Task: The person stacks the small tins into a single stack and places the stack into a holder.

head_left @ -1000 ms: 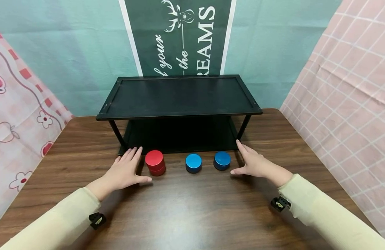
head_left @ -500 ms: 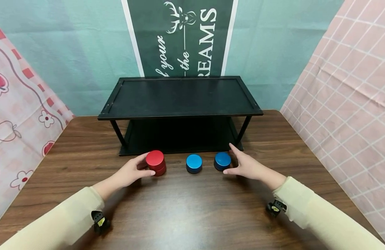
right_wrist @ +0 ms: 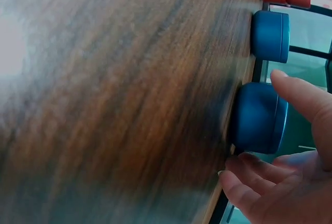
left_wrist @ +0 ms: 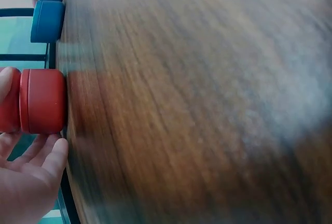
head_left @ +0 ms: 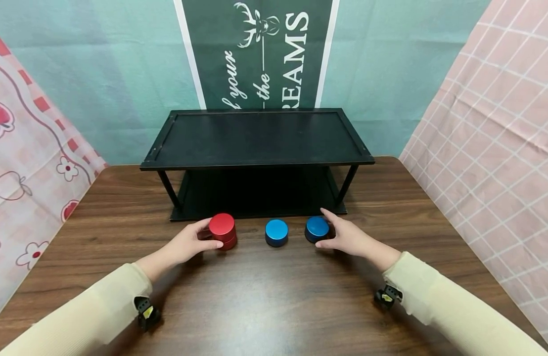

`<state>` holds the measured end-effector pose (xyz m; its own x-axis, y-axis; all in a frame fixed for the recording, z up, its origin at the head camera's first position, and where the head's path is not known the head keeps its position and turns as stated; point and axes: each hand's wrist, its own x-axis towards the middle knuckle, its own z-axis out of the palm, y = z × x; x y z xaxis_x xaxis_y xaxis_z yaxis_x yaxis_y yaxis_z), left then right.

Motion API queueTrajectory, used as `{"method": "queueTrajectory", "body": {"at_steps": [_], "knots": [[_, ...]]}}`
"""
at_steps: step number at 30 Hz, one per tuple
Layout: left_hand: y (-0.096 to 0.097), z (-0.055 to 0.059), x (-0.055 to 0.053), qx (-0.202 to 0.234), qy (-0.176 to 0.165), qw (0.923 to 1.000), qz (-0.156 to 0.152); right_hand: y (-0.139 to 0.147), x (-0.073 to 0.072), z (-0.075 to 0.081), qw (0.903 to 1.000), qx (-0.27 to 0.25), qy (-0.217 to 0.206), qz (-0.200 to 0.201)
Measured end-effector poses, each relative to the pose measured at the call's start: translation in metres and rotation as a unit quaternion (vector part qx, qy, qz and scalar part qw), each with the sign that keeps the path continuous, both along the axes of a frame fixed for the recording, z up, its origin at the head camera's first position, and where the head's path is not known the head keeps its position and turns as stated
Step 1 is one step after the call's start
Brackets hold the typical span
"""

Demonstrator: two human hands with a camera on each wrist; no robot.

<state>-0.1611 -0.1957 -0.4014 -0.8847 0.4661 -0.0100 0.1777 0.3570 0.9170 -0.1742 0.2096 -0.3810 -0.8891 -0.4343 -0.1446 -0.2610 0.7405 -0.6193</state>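
Observation:
Two round red metal tins stand stacked at the left of a row, the upper red tin (head_left: 222,224) over the lower red tin (left_wrist: 45,102). My left hand (head_left: 184,243) holds the upper one from the left, thumb in front and fingers behind. To the right are two single blue tins: a middle blue tin (head_left: 276,230) and a right blue tin (head_left: 316,227). Around the right blue tin my right hand (head_left: 351,239) is spread, thumb at its front and index finger extended behind. In the right wrist view the other fingers lie beside that tin.
Behind the tins stands a black two-tier shelf (head_left: 260,138), its lower board close to their backs. Everything rests on a brown wood-grain table (head_left: 265,296). Fabric hangs behind and on both sides, with a pink checked cloth (head_left: 501,104) at the right.
Both hands have moved inward to the tins. My left fingers have closed round the upper red tin, which has shifted slightly. My right hand has come left around the right blue tin.

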Motion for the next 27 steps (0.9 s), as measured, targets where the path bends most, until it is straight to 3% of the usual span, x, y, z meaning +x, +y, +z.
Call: {"method": "queueTrajectory", "body": {"at_steps": [8,17,27], "knots": [[-0.005,-0.006,0.0,-0.001,-0.007,0.9999,-0.011,-0.002,-0.004,-0.007,0.9997,0.003,0.024,-0.002],[-0.009,-0.015,-0.001,0.03,-0.054,0.9979,0.016,-0.002,-0.004,-0.01,0.9988,0.0,0.048,-0.012],[-0.008,-0.019,-0.001,0.049,-0.056,0.9968,0.028,-0.001,-0.002,-0.01,0.9987,-0.023,0.033,-0.031]]}}
